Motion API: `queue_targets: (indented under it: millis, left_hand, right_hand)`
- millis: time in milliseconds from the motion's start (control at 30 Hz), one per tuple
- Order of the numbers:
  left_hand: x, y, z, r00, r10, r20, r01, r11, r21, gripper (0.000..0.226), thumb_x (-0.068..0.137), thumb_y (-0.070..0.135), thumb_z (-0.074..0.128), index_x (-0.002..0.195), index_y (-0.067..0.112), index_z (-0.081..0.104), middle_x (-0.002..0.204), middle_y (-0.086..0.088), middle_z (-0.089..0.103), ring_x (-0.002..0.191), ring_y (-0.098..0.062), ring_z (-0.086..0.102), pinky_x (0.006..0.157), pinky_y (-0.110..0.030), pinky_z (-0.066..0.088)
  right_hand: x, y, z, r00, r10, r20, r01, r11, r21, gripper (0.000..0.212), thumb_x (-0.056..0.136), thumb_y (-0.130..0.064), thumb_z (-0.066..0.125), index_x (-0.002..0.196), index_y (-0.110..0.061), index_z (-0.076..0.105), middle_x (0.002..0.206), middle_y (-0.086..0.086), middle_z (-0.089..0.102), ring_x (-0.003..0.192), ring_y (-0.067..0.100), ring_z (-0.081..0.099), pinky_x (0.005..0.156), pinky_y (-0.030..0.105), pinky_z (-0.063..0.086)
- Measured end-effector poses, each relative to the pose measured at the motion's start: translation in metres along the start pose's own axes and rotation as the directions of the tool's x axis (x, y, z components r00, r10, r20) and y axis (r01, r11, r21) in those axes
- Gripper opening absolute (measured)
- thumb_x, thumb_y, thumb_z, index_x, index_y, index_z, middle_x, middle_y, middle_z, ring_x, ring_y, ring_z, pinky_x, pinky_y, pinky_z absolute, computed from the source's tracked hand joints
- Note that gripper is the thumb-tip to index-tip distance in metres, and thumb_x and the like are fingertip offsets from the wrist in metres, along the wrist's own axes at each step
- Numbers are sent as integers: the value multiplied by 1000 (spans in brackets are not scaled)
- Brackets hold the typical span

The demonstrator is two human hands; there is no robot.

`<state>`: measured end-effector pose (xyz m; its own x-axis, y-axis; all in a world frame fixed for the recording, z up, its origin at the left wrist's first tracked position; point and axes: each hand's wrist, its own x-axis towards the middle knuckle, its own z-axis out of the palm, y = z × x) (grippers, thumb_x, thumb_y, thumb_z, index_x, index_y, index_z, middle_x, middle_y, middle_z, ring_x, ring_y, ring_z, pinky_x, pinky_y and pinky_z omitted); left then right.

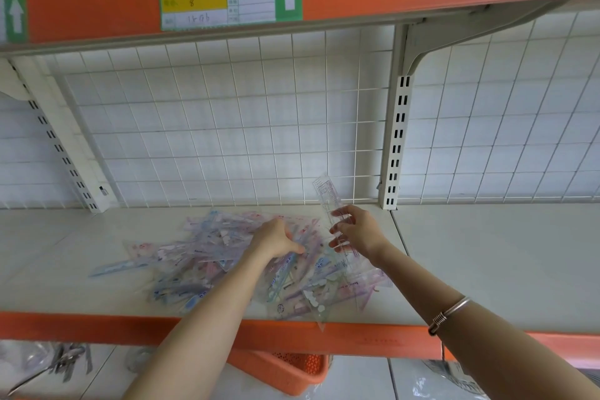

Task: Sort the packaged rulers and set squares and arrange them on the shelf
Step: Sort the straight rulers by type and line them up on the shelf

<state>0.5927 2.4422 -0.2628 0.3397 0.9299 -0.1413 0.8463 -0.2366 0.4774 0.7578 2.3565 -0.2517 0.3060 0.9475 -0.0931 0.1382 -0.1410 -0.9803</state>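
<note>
— Where are the packets?

— In one loose pile in the middle of the shelf, rulers and set squares lying across each other at all angles. One set square pokes its corner over the orange front edge.

— And your left hand?

— My left hand lies on top of the pile, near its far side, back of the hand up. The thumb sticks out to the right and rests on the packets. The fingers bend down into the heap and I lose sight of them there, so I cannot tell whether they have hold of a packet or only press on it.

— The right?

— My right hand is just to the right of the left one, above the pile's right edge. Its fingers and thumb curl round a clear ruler. The ruler stands nearly upright, tilted a little left, its top end up in front of the wire grid at the back. Its lower end runs down past my palm toward the pile; the plastic is see-through, so perhaps it touches the heap, I'm not sure.

— Anything else?

— A bracelet on my right wrist, and an orange basket below the shelf.
</note>
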Motion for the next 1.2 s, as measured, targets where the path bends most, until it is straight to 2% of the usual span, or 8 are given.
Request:
queue_targets:
  millis: [200, 300, 533, 767, 900, 1033, 1133, 1200]
  left_hand:
    - [-3, 3, -6, 995, 22, -102, -31, 996, -89, 30, 68, 32, 84, 75, 17, 58, 78, 4, 59, 75, -16, 56, 69, -27, 43]
    - [-2, 6, -11, 986, 6, -168, -37, 982, -185, 37, 64, 28, 85, 61, 16, 50, 63, 0, 50, 61, -18, 46, 59, -26, 31]
    - [2, 13, -17, 957, 11, -291, -119, 927, -356, 49, 67, 20, 84, 54, 14, 37, 57, 1, 36, 54, -17, 35, 53, -26, 20]
    - [8, 24, -15, 985, -74, -158, -51, 741, -669, 25, 74, 18, 81, 76, 5, 61, 70, -7, 55, 61, -17, 48, 54, -22, 35]
    - [4, 35, -13, 990, -141, -29, 53, 542, -839, 13, 77, 14, 79, 83, 8, 69, 83, -3, 71, 71, -12, 60, 60, -23, 43]
    - [2, 48, -9, 982, -164, 98, 152, 354, -923, 22, 78, 9, 76, 98, 6, 66, 91, -6, 71, 74, -13, 64, 53, -21, 46]
    - [1, 57, -8, 976, -160, 145, 182, 242, -953, 16, 79, 7, 74, 92, 8, 65, 90, -7, 70, 72, -14, 63, 51, -20, 46]
    - [2, 59, -6, 979, -173, 107, 146, 233, -961, 14, 78, 6, 75, 88, 6, 65, 85, -8, 69, 71, -15, 64, 53, -20, 50]
  right_hand:
    - [-1, 2, -3, 1000, -4, 11, 4, 1000, -4, 28, 93, 8, 39, 114, -4, 52, 85, 16, 59, 59, 27, 63, 58, 36, 56]
    - [-1, 2, -3, 1000, -3, 12, 3, 1000, -2, 28, 93, 9, 39, 114, -5, 52, 85, 15, 59, 59, 27, 63, 56, 35, 56]
    - [0, 0, -4, 1000, -8, 0, 8, 1000, 23, 27, 93, 8, 39, 114, -4, 51, 83, 15, 59, 60, 28, 62, 57, 37, 55]
    - [-1, -4, -10, 998, -32, -47, 34, 998, 43, 27, 94, 6, 38, 116, -4, 49, 88, 16, 58, 64, 28, 61, 60, 39, 55]
    - [-3, -5, -9, 999, -19, -44, 20, 999, 37, 27, 95, 5, 37, 117, -5, 48, 91, 16, 59, 65, 27, 61, 60, 37, 55]
    - [-5, -7, -2, 1000, -14, -14, 14, 1000, 26, 29, 94, 6, 33, 115, -6, 50, 91, 15, 59, 64, 23, 58, 57, 35, 53]
    - [-7, -7, 3, 999, -53, -3, 53, 998, 41, 23, 94, 0, 36, 102, -12, 54, 90, 17, 60, 69, 29, 59, 62, 46, 52]
    - [-11, -8, 4, 998, -65, 18, 63, 993, 104, 16, 99, -11, 40, 96, -11, 55, 84, 13, 58, 67, 27, 56, 64, 46, 51]
